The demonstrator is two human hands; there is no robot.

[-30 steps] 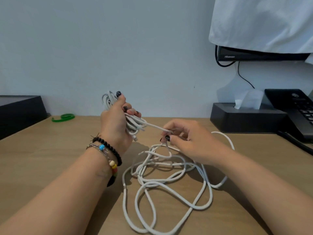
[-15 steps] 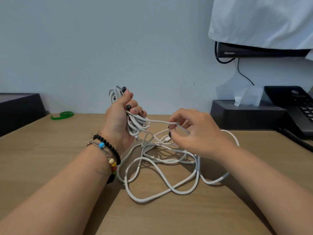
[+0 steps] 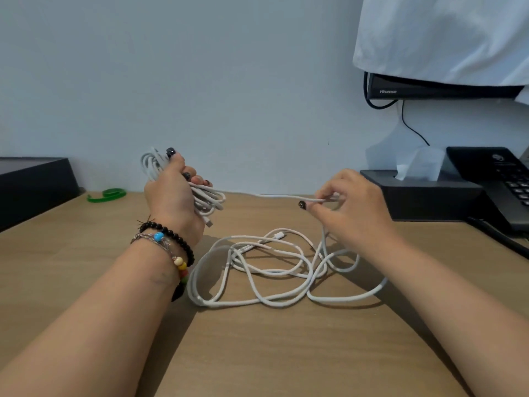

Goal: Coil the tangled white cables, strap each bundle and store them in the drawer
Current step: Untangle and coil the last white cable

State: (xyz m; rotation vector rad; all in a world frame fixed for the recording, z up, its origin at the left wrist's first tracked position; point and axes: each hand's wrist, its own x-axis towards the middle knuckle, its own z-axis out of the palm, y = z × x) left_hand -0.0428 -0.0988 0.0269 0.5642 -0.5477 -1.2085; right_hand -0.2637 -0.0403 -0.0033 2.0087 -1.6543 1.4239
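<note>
— Starting at nine o'clock, what sits on the desk (image 3: 286,353)?

— A black box (image 3: 34,184) at the far left edge, then a green strap (image 3: 107,194) lying just beside it near the wall.

— And the left hand (image 3: 171,196)?

— Raised at about ten o'clock from the desk's middle, fingers curled tight round a coiled bundle (image 3: 206,200) of white cable, loops sticking out above and below the fist, a plug dangling under it.

— Where does the cable go from there?

— One taut strand (image 3: 272,195) runs across toward two o'clock, into the right hand (image 3: 352,204), which pinches it between thumb and fingertips. Below, at the centre, the loose tangle (image 3: 274,265) lies in looping heaps on the wood.

— Anything further right?

— A black tissue box (image 3: 423,196) and a phone (image 3: 503,184) at three o'clock, well apart from the cables.

— So which step is this?

— Coiling, I judge, only partly done. The next move likely calls for bringing the pinched length round onto the bundle without dragging knots up from the tangle. Strapping comes later; no drawer is visible.
</note>
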